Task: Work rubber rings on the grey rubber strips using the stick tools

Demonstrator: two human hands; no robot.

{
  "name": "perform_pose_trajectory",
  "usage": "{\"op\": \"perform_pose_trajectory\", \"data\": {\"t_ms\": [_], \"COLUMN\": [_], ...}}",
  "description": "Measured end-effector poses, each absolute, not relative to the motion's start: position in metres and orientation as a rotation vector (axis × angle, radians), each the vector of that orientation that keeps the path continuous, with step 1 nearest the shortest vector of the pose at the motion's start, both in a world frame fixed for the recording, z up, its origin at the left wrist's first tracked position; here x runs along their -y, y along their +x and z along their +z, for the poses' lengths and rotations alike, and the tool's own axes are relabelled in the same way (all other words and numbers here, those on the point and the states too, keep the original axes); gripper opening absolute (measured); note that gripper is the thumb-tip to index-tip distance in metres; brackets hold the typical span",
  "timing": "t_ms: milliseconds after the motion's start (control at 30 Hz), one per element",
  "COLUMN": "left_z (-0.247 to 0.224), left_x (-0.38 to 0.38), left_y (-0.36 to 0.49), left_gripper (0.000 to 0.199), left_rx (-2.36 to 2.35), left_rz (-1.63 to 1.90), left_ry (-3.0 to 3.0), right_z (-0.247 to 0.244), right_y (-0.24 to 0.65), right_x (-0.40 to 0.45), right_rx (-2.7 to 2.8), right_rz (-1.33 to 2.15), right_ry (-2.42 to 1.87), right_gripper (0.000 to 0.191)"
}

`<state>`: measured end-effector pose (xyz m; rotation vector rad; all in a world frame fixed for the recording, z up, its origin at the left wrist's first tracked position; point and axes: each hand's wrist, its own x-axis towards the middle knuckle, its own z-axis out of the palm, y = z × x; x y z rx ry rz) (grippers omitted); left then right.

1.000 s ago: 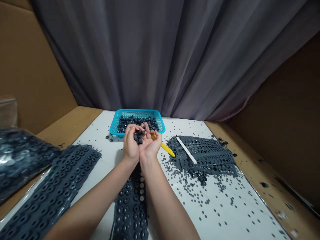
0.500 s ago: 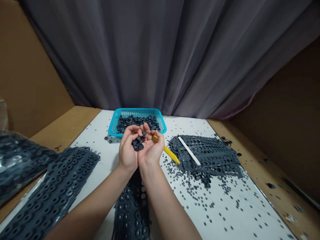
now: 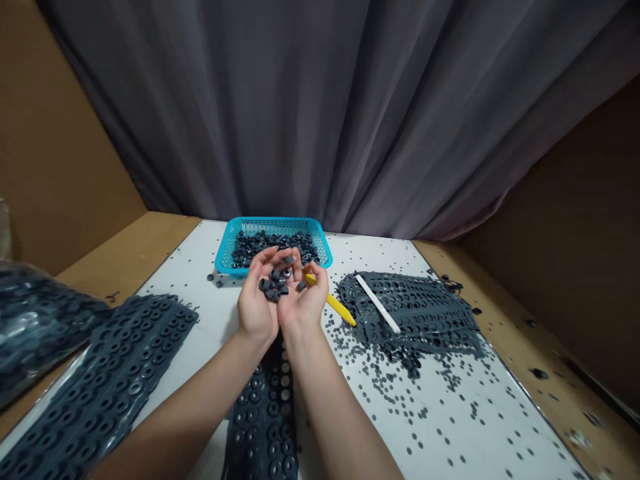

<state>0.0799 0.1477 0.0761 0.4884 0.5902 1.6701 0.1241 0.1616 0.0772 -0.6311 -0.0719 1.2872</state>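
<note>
My left hand (image 3: 255,313) and my right hand (image 3: 307,313) are cupped side by side, palms up, above the table. Small dark rubber pieces (image 3: 273,288) lie in the hollow, mostly on the left palm and fingers. A yellow pointed stick tool (image 3: 341,310) is tucked under the thumb of my right hand, its tip slanting down to the right. Below my wrists lies a dark rubber sheet (image 3: 260,420) with rows of ring shapes, partly hidden by my forearms. Just beyond my fingertips stands a blue plastic basket (image 3: 223,257) containing many similar dark pieces.
Perforated dark sheets (image 3: 425,310) are stacked at right, with a white stick (image 3: 377,303) on top and small dark discs (image 3: 395,393) scattered around. Another ringed sheet (image 3: 110,387) and a filled clear bag (image 3: 40,327) lie left. A grey curtain (image 3: 280,113) hangs behind.
My cupped hands have opened out slightly, and the rubber pieces have shifted and spread in the palms. The yellow tool remains in my right hand.
</note>
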Motion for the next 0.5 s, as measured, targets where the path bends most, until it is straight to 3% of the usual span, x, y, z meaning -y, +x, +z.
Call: {"op": "perform_pose_trajectory", "data": {"t_ms": [100, 500], "left_z": [0.080, 0.091], "left_x": [-0.152, -0.157], "left_y": [0.075, 0.065], "left_gripper": [0.027, 0.044], "left_rx": [-0.608, -0.437], "left_rz": [1.602, 1.480], "left_ry": [0.352, 0.242], "right_z": [0.081, 0.085], "right_y": [0.126, 0.129], "right_x": [-0.161, -0.160], "right_rx": [-0.138, -0.132], "right_rz": [1.376, 1.359], "right_ry": [-0.588, -0.522], "right_gripper": [0.009, 0.015]}}
